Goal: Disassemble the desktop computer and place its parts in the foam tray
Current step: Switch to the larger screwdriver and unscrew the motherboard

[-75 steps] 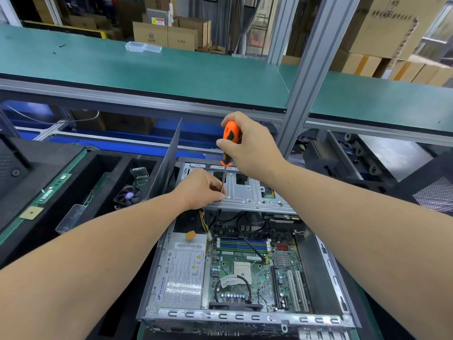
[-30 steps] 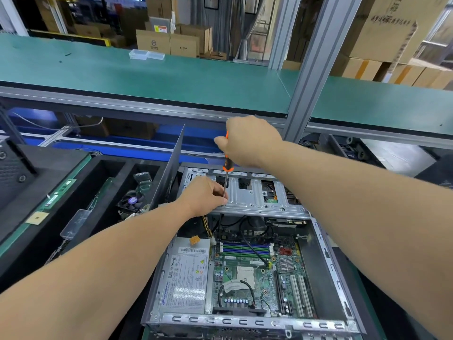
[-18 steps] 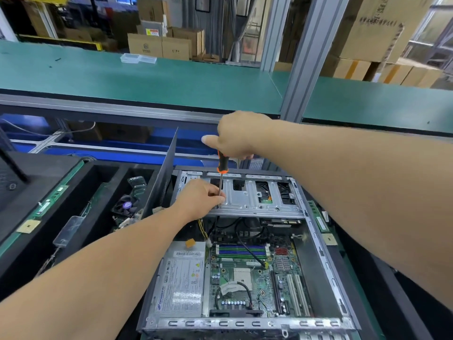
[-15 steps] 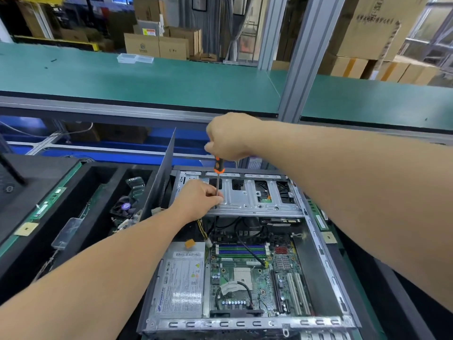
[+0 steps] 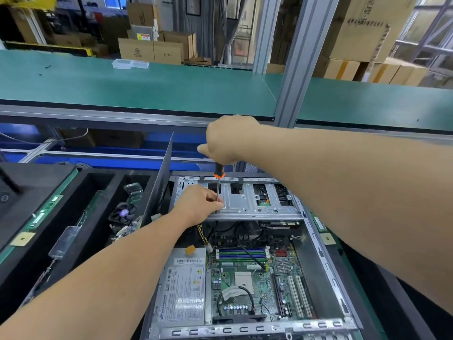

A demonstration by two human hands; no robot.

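The open desktop case (image 5: 326,263) lies flat before me, showing the green motherboard (image 5: 255,280) and the grey power supply (image 5: 182,298). A metal drive bracket (image 5: 247,204) spans its far end. My right hand (image 5: 230,138) is closed over the handle of an orange-and-black screwdriver (image 5: 218,174), held upright with its tip on the bracket's left edge. My left hand (image 5: 198,204) pinches the shaft near the tip. The black foam tray (image 5: 98,175) lies to the left, holding a fan (image 5: 123,213) and circuit boards.
A dark side panel (image 5: 159,177) stands upright between tray and case. A raised green shelf (image 5: 147,87) with an aluminium post (image 5: 296,60) runs across the back, with a clear plastic box (image 5: 130,63) on it. More black foam (image 5: 392,290) lies right of the case.
My right hand has closed further over the screwdriver handle, hiding most of the orange, and shifted slightly left. The left hand stays on the shaft at the bracket.
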